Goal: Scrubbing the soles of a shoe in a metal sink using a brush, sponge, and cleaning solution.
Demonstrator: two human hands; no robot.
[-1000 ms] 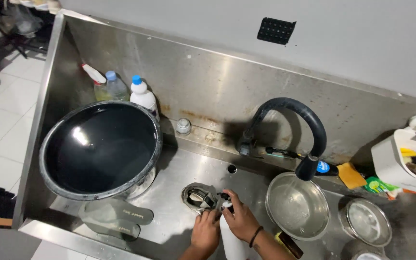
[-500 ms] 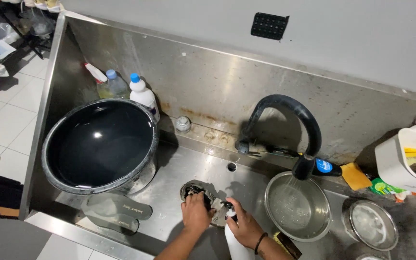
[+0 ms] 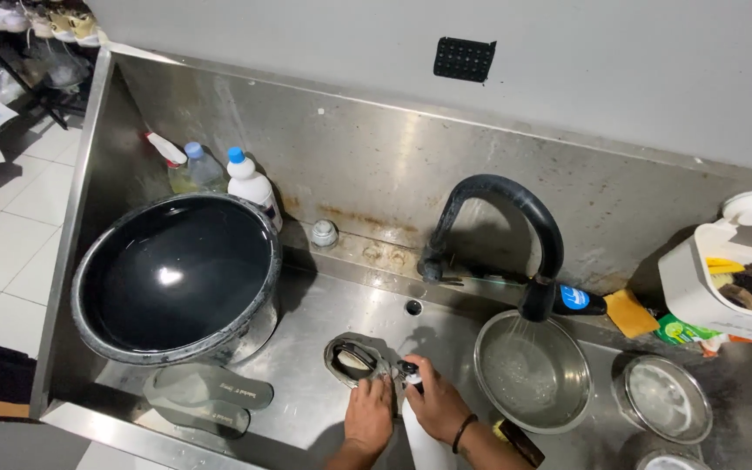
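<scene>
While the left hand (image 3: 369, 413) presses flat beside the round metal drain strainer (image 3: 354, 360) in the scuffed stainless sink (image 3: 306, 409), the right hand (image 3: 435, 402) clasps the neck of a smooth white plastic bottle (image 3: 422, 439), just right of the drain.

Steel sink (image 3: 324, 409) carrying a big black wok (image 3: 176, 274) at left, grey sandals (image 3: 206, 396) below it, drain strainer (image 3: 354, 359) mid-floor, steel bowl (image 3: 533, 370) under black tap (image 3: 502, 231). Bottles (image 3: 219, 174) on back ledge; smaller bowl (image 3: 661, 396) at right, possibly lidded.
</scene>
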